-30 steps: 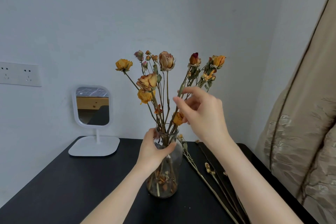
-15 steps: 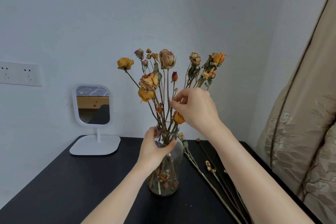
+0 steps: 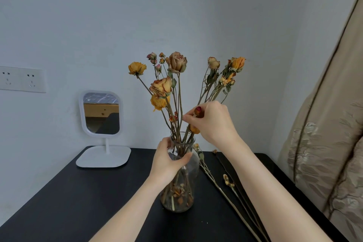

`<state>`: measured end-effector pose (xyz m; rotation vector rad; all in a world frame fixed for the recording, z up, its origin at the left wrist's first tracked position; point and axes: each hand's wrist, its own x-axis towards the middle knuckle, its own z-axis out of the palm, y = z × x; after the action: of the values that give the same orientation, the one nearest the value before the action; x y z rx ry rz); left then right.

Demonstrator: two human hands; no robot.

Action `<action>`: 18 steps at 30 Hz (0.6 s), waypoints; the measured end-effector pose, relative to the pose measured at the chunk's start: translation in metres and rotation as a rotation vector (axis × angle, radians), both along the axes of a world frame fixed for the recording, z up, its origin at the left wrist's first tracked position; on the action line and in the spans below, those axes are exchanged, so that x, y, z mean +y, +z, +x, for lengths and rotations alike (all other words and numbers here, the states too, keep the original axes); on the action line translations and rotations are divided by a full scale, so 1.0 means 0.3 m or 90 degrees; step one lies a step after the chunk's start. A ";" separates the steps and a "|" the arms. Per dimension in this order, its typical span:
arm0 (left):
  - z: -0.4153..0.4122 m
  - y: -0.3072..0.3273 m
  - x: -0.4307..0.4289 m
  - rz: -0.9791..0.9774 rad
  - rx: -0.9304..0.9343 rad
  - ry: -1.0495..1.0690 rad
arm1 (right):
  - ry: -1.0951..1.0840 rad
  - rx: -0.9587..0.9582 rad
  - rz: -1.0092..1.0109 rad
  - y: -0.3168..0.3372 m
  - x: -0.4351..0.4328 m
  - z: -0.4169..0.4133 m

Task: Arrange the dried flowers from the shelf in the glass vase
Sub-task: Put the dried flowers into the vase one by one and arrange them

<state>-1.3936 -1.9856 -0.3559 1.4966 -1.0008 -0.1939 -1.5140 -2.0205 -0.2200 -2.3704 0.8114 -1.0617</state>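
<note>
Black table (image 3: 59, 202). Left hand (image 3: 167, 160) grasps glass vase (image 3: 180, 192) neck; right hand (image 3: 213, 124) pinches red bud (image 3: 198, 110), seemingly mid-insertion. Next: ease it down gently.

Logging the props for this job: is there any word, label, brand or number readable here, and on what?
None can be read. The wall socket plate shows only plug holes; the mirror, the glass vase in the left hand and the curtain bear no label or lettering.
</note>
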 end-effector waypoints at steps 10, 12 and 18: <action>0.013 0.017 0.021 0.024 -0.034 -0.002 | 0.022 0.034 -0.041 -0.005 0.008 -0.008; 0.016 0.020 0.025 0.038 -0.049 0.001 | 0.004 0.057 -0.076 -0.012 0.015 -0.001; 0.026 0.044 0.033 0.087 -0.062 -0.002 | -0.017 0.095 -0.135 -0.032 0.027 0.021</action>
<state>-1.3857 -1.9757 -0.3428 1.6418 -1.0849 -0.1962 -1.5076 -2.0123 -0.2296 -2.6497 0.8187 -1.0366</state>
